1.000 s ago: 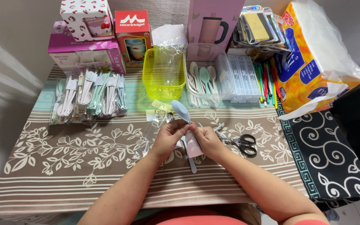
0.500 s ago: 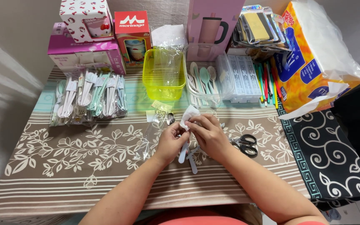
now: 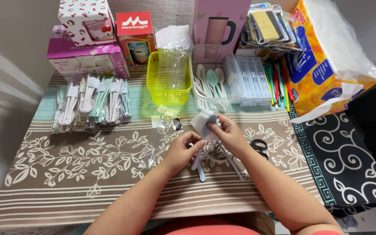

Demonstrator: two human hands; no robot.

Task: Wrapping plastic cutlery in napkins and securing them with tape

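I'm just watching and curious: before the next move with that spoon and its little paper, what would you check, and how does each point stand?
1. Right hand has the white paper in its grip: ok.
2. Left hand is on the spoon handle: ok.
3. Paper fully wrapped around the spoon's bowl: cannot tell, fingers hide it.
4. Clear sleeve lies within reach beside the left hand: ok.
5. Scissors lie apart from both hands: ok.
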